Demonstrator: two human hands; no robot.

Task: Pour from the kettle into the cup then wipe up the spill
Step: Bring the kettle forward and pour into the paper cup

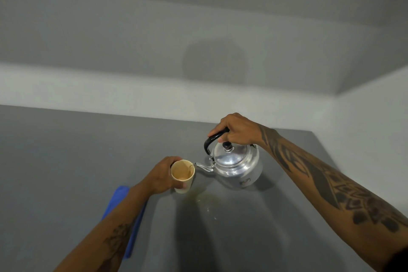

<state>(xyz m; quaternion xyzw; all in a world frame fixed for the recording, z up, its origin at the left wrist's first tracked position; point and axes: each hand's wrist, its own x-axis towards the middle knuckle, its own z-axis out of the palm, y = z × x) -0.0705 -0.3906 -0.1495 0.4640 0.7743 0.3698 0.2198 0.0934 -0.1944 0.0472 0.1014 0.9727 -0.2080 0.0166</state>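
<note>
Steel kettle (234,164) is tipped by the right hand (237,130), closed round its black handle, so the spout meets the cup (182,175). Left hand (162,175) wraps the cup to steady it mid-worktop (66,161). A spill (204,200) lies just beside; blue cloth (119,201) waits towards the left edge.

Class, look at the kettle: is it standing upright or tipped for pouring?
Tipped. The right hand holds the kettle by its handle, leaning its spout down over the rim of the cup.
</note>
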